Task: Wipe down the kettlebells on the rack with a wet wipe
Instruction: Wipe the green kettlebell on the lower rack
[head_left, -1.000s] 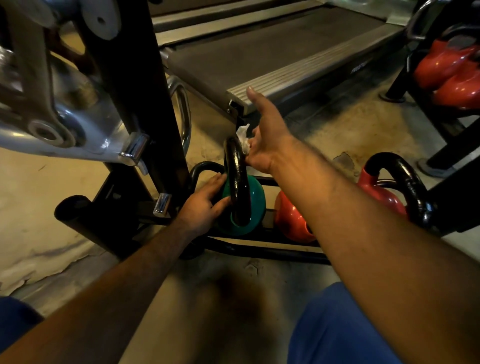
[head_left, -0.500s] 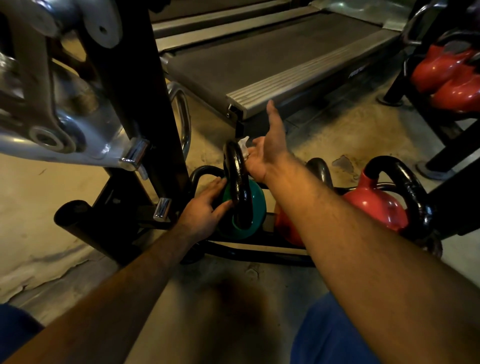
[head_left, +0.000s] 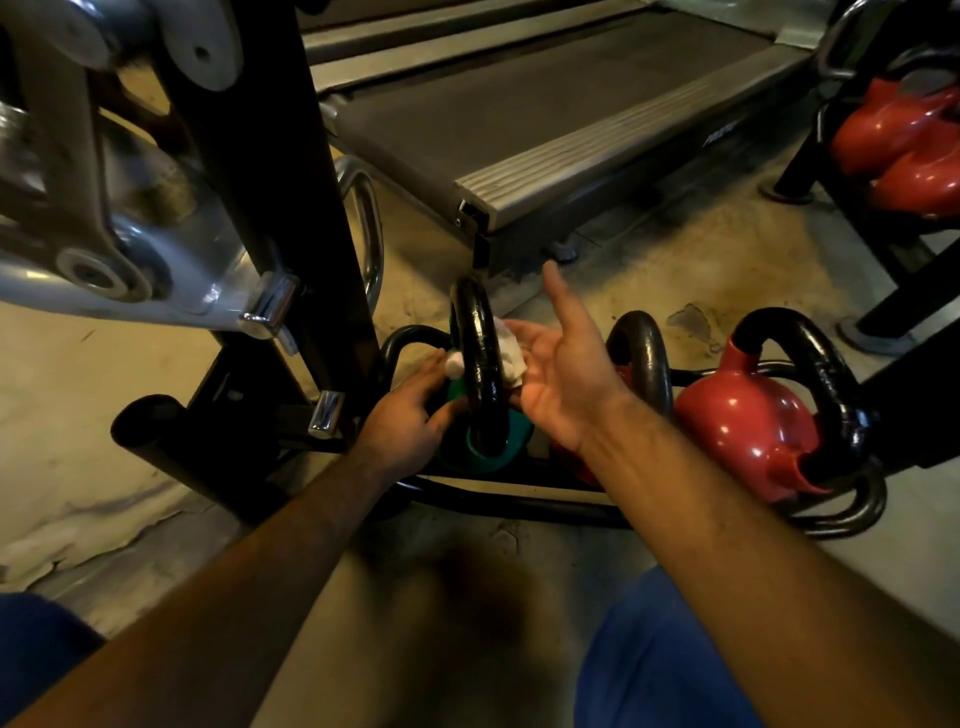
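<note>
A green kettlebell with a black handle stands on the low black rack. My left hand grips it at the handle's base, thumb against the handle, fingertips by a white tip of the wet wipe. My right hand is palm up with the thumb straight out; its fingers hold the bunched wipe against the handle's right side. A red kettlebell with a black handle sits on the rack to the right, and another stands partly hidden behind my right wrist.
A black machine post with chrome parts rises at the left, close to my left hand. A treadmill deck lies behind. More red kettlebells sit on a rack at the upper right. Bare concrete floor lies in front.
My right hand has slid the wipe down from the top of the black handle to its middle. My left hand has stayed on the green kettlebell.
</note>
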